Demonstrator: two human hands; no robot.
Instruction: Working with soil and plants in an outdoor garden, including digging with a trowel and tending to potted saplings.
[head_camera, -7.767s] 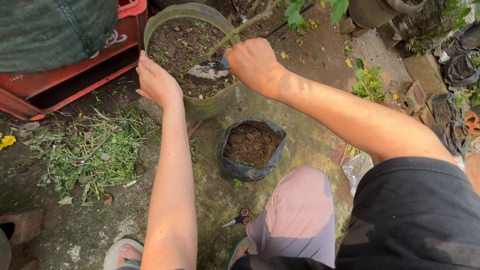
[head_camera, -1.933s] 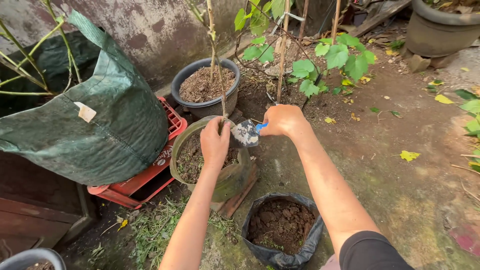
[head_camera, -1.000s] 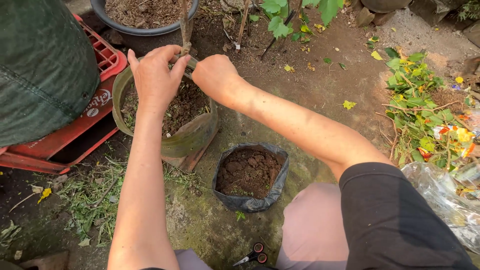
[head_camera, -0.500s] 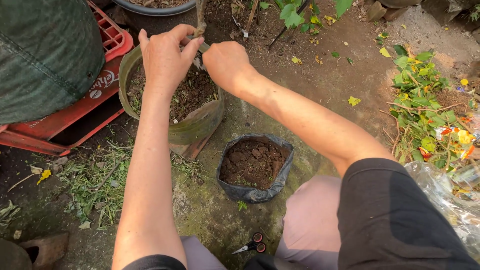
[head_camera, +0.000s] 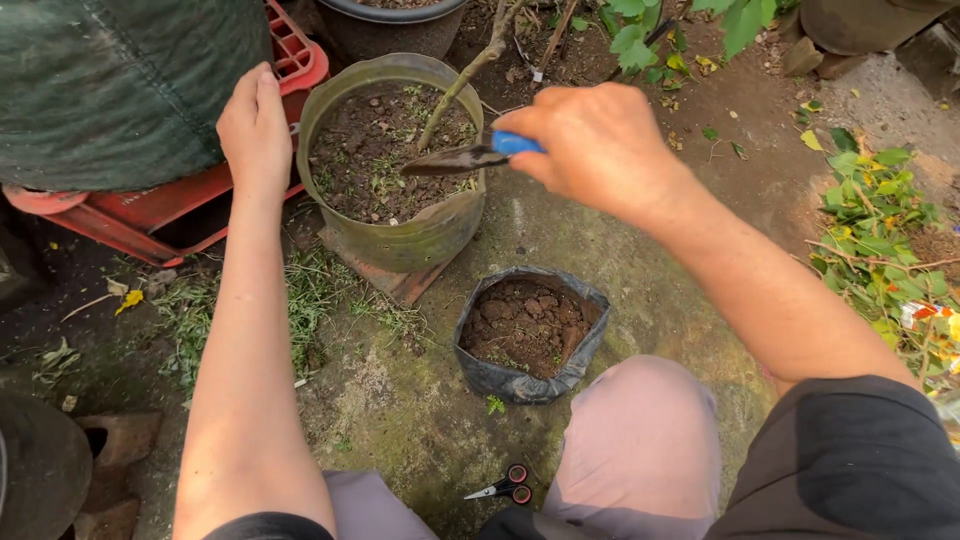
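The right hand (head_camera: 600, 145) is closed around the blue handle of a small trowel (head_camera: 465, 157), fingers wrapped fully over the grip. The trowel's dark metal blade points toward the person's left and sits level, just above the soil of the green pot (head_camera: 395, 165), over the right half of the pot's opening. The left hand (head_camera: 255, 125) rests on the far-left rim of the same pot, fingers together and curled lightly against the outer wall; it clasps no separate object. The green pot is filled with dark soil carrying small green sprouts, and a thin bare stem (head_camera: 462, 80) rises from the soil at a tilt toward the upper right. The pot stands on a flat reddish tile (head_camera: 385, 282) on the ground. A red plastic crate (head_camera: 150, 205) lies just beside the pot on its left, with a large dark green bag (head_camera: 110, 80) on top of it. A black grow bag (head_camera: 528, 335) full of lumpy soil stands on the ground nearer the person, close to the right knee (head_camera: 640, 420). Small scissors (head_camera: 505, 487) with red and black handles lie on the ground between the legs. Leafy green cuttings (head_camera: 880, 230) lie at the right edge.
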